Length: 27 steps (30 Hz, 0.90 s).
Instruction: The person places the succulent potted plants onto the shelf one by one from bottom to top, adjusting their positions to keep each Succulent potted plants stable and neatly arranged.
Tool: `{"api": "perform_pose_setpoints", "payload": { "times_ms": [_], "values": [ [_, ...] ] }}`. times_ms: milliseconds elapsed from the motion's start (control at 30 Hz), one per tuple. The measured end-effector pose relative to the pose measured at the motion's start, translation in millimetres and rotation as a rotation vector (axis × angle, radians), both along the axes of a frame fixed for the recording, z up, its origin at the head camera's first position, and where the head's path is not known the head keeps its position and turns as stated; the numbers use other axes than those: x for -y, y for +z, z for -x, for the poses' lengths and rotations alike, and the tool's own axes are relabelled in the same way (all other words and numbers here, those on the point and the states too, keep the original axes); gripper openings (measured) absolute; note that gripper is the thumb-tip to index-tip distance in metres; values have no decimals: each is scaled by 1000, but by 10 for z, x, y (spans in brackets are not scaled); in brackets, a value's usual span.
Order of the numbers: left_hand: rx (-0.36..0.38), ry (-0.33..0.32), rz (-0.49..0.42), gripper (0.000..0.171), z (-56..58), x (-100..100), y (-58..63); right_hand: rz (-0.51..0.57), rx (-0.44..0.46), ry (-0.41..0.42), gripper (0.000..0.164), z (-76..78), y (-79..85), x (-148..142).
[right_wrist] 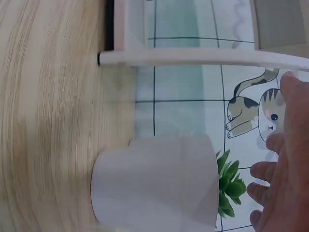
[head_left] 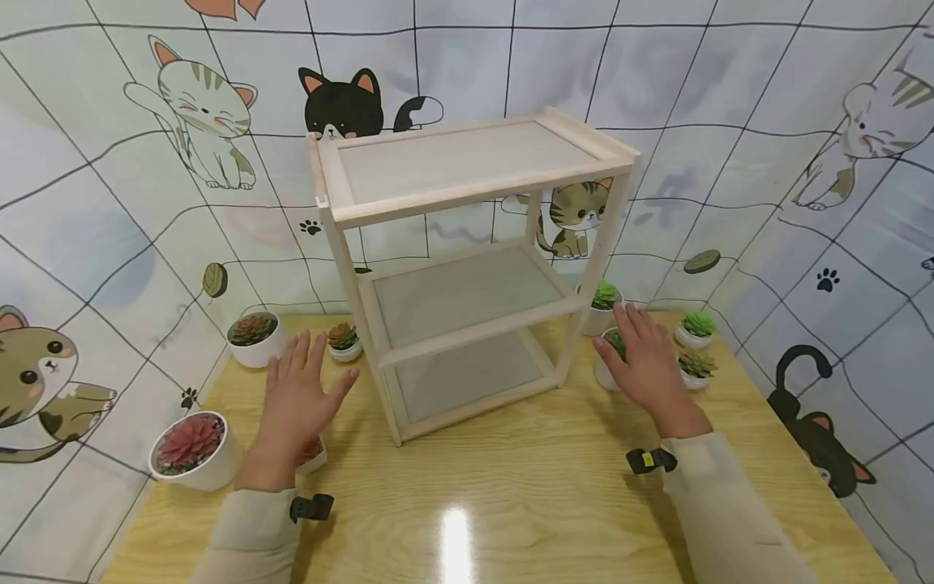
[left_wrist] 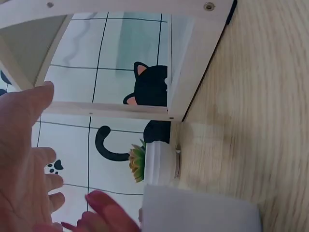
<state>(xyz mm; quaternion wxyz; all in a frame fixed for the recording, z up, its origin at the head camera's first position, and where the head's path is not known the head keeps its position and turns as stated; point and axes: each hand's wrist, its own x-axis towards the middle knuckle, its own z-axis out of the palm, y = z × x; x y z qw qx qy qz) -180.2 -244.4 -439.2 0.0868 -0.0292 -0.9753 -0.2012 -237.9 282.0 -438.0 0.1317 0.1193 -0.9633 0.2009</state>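
While gripping nothing, have left hand (head_left: 301,393) spread, with straight fingers and thumb out toward the left end of the wooden rack (head_left: 481,331). Have right hand (head_left: 642,369) likewise spread, pinching nothing, with thumb toward the right end. Find the wooden rack between both hands, upright on the worktop (head_left: 525,478): to the right of left hand, to the left of right hand. Read a slim gap at each end in the head view; can't tell which hand is nearer. Take the long axis of the shelves as left to right but skewed, with left end swung toward the worktop's near edge and right end set back toward the far edge. Judge that skew as the main thing to watch, given unequal reach to the two ends. Further out, note a half-hidden pot (head_left: 314,464) below left hand, a red succulent pot (head_left: 193,450) by the left edge, a white pot (head_left: 607,373) just beside right hand, and a small green pot (head_left: 696,328) near the far right corner.
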Motion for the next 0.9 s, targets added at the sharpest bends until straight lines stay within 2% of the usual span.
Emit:
{"api": "perform_pose_setpoints", "payload": {
  "times_ms": [133,233,400,567,633,733,900],
  "values": [
    [-72,-9,-44,90,15,-62,-37,122,-75,37,73,-10,-63,63],
    [-121,-26,-86,87,22,-130,-63,249,-99,69,70,-23,-98,130],
    [-171,-38,-187,84,21,-259,-109,499,-86,124,65,-47,-138,265],
    [-240,-37,-371,72,5,-356,-194,705,-26,221,59,-20,-226,368],
    [-280,-80,-459,61,-10,-389,-232,780,24,245,58,-10,-279,397],
    [-350,-179,-549,44,-19,-425,-297,854,88,250,56,2,-362,432],
    [-429,-345,-609,32,-13,-425,-404,951,172,241,57,15,-468,474]
  ]
}}
